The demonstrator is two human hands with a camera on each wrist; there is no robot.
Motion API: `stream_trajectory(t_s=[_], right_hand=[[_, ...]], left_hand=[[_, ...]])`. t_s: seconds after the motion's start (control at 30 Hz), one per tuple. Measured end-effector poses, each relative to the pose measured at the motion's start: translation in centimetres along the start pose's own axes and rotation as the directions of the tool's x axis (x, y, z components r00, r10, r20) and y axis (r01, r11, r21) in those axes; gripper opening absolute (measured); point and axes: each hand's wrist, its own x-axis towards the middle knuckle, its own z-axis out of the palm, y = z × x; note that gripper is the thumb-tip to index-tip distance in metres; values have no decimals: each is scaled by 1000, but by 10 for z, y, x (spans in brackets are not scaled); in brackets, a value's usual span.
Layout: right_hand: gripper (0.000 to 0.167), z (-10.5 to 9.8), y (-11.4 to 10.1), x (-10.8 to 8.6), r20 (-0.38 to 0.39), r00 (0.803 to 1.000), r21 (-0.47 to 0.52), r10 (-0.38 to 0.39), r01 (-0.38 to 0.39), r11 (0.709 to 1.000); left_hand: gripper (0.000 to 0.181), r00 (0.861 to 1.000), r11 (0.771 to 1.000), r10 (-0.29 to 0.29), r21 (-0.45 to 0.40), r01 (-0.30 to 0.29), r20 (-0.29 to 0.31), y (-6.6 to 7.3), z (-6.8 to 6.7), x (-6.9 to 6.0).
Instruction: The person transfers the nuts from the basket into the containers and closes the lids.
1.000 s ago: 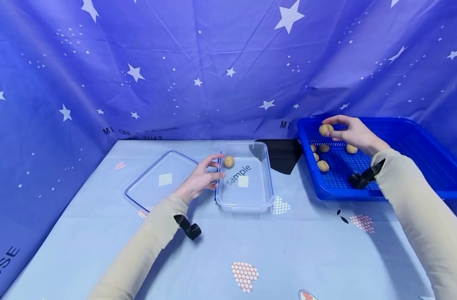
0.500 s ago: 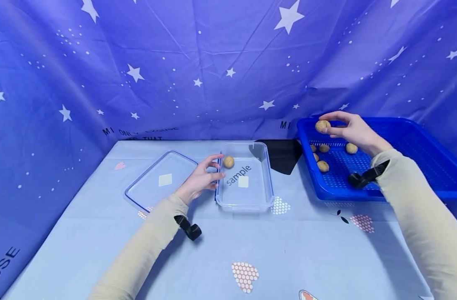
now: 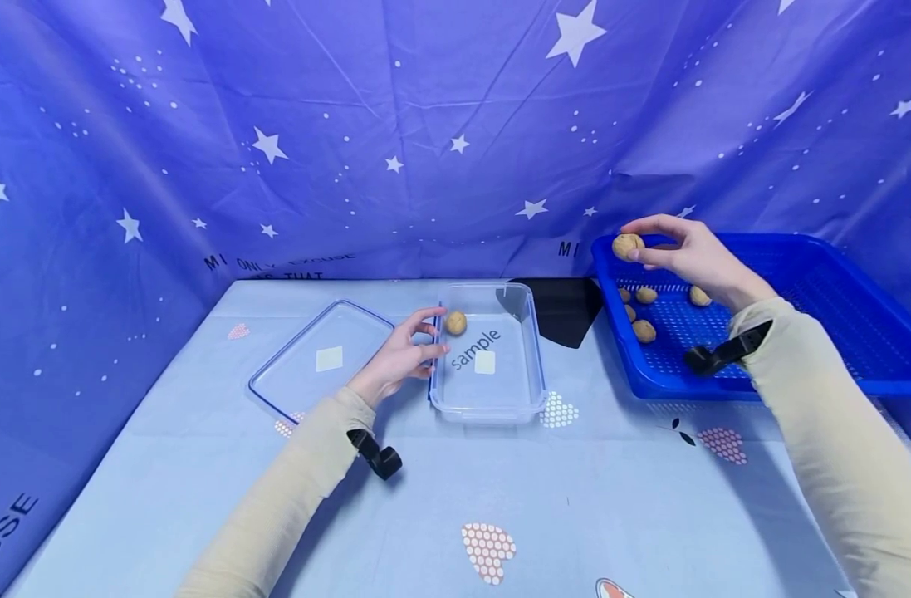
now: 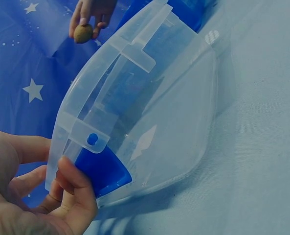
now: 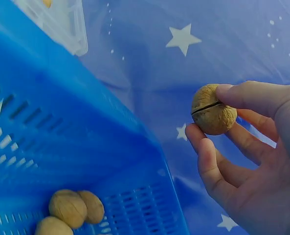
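Presently, a walnut [image 3: 626, 247] is pinched by the right hand [image 3: 694, 256] near the far left corner of the blue perforated basket [image 3: 653, 384]; the clear box [image 3: 492, 413] is gripped by the left hand [image 3: 399, 355]; a transfer seems in hand; a leftward carry would be needed next.

I see a bright table [image 3: 575, 515], soft shadows [image 3: 787, 498] below the left hand [image 3: 399, 357] and right hand [image 3: 697, 257], and dimmer wrist views.
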Motion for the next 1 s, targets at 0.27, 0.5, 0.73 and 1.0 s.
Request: stream_trajectory(t_s=[0.27,0.5,0.73,1.0], right_hand=[[41,14,-8,1,1,999,37,-32,32,999],[39,29,-19,4,43,998,44,-41,39,998],[40,48,-27,6,87,992,69,-93,87,994],[42,71,-34,11,123,986,103,-110,97,990]], left_hand=[[67,1000,1000,4,-6,-4,10,1,1,1],[66,1000,1000,-1,-5,1,11,-1,-1,1],[67,1000,1000,4,0,-4,15,1,-2,1],[70,1000,1000,-4,-18,4,23,0,-2,1]])
